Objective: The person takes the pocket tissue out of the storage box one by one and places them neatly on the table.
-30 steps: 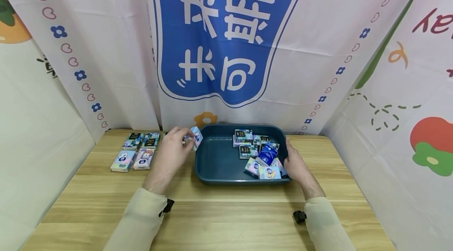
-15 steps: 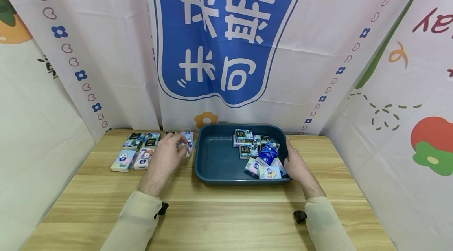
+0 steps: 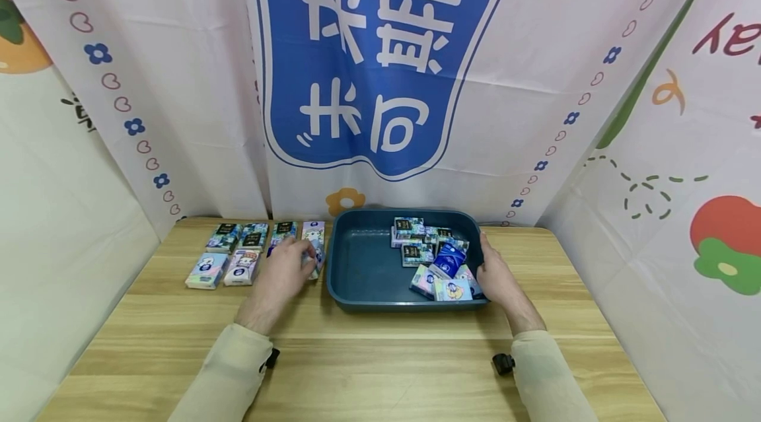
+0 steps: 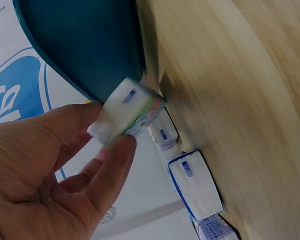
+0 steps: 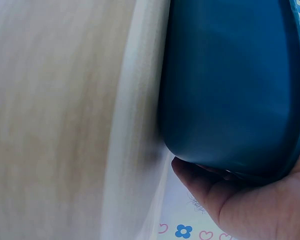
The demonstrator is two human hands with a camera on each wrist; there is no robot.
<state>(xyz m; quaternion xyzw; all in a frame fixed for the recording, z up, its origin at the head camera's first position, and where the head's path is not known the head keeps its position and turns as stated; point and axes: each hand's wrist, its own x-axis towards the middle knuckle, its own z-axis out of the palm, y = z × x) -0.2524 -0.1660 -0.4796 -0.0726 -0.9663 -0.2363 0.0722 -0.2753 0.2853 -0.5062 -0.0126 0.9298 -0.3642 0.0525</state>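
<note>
The left hand (image 3: 281,268) pinches a tilted pack (image 4: 126,111) just left of the tray (image 3: 364,270), whose end the right hand (image 3: 498,278) grips; lowered at that tilt, the pack could knock neighbouring packs (image 3: 313,230) askew.

The right hand (image 5: 270,205) is holding one end of a big blue-green tray (image 5: 230,90). One fingertip (image 5: 182,169) is touching the outside of the tray, down near its bottom. The hand is going off the side of this view, so some of it is hiding. The tray is sitting on a brown wooden table (image 5: 55,125), and a pale stripe (image 5: 132,115) is running along beside it. Below, a white cloth (image 5: 182,212) is showing a blue flower (image 5: 184,231) and pink hearts (image 5: 206,235).
</note>
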